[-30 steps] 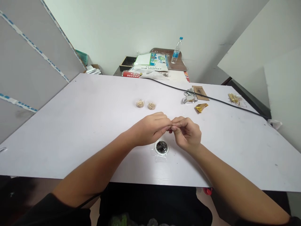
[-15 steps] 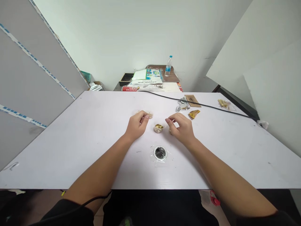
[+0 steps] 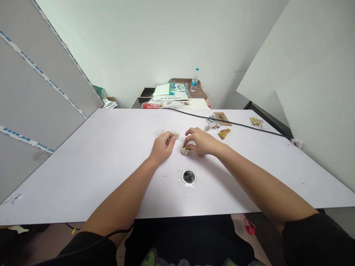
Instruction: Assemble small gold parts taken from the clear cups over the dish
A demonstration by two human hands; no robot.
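- Sitting mid-table, the small dish of gold pieces (image 3: 186, 150) is looking light, loose and easily spilled; pinching single pieces from above seems safest.
- Dipping into it, the right hand (image 3: 200, 142) is pinching, though whether it is grasping anything I cannot tell.
- Hovering just left, the left hand (image 3: 163, 145) is curling shut, its contents hidden.
- Lying nearer the person, a round lid (image 3: 189, 177) is resting on the white table (image 3: 83, 162).

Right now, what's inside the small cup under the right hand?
Small gold pieces fill the small cup. The right hand reaches into it, its fingertips covering part of the contents; count unclear.
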